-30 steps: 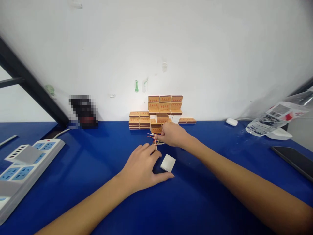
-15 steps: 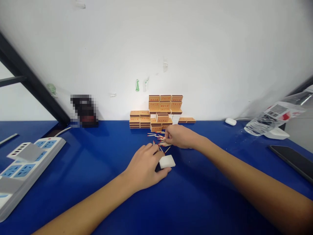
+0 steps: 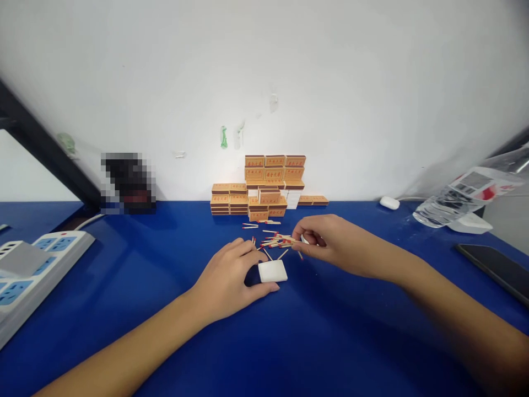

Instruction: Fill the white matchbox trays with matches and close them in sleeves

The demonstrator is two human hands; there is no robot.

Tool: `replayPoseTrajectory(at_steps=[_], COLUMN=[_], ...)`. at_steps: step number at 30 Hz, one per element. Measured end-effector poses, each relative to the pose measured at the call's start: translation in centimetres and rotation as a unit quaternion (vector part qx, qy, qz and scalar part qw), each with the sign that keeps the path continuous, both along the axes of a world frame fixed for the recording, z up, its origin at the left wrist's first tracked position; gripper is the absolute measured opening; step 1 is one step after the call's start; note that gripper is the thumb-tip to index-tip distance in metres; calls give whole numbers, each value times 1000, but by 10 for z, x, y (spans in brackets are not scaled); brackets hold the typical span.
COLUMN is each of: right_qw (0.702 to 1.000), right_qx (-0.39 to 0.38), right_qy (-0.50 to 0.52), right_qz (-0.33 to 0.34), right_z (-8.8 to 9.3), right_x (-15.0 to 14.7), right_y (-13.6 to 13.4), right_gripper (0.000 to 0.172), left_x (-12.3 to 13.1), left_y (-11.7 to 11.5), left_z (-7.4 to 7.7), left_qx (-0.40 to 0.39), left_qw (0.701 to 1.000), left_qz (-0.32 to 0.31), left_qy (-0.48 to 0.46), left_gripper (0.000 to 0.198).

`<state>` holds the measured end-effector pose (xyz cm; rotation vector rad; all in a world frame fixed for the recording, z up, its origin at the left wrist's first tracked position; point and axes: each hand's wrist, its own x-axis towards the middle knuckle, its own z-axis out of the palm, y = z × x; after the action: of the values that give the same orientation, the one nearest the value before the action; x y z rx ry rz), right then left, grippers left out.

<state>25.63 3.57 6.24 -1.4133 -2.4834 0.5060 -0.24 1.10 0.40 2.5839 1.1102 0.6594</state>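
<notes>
Hands (image 3: 231,278) among loose matches (image 3: 270,241)

Nearest, at the lower centre of the frame, the left hand curves around a small white box (image 3: 273,271), thumb along its near edge and forefinger bent by its far left corner; I cannot tell whether the fingers grip it. A power strip (image 3: 45,270) fills the lower left edge. Right of centre, the right hand (image 3: 330,242) has thumb and forefinger pinched on a few matches, while others lie scattered on the blue table (image 3: 289,342) between the white box and the matchboxes (image 3: 274,174). A phone (image 3: 496,273) lies at the right edge. Farther back, matchboxes stand stacked mid-frame before the white wall (image 3: 351,82), and a clear plastic bottle (image 3: 458,193) leans at the right.
</notes>
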Motion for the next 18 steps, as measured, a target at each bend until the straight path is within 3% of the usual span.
replayPoseTrajectory(at_steps=[6,12,18], right_qw=[996,990,997], right_qx=[9,-12,25], right_qy=[-18,-108,-8], right_qz=[91,91,75], right_z=[-8,-12,-14], right_x=[-12,-31,-17], right_y=[-27,-33,-30], right_gripper=[21,14,16], left_x=[3,5,4], left_y=[1,0,-2], left_z=[-2,-3,-1], left_qx=[-10,12,14], left_qw=[1000,1000,1000], left_qz=[-6,-16,-18], left_qy=[-20,-8,0], left_gripper=[33,33,35])
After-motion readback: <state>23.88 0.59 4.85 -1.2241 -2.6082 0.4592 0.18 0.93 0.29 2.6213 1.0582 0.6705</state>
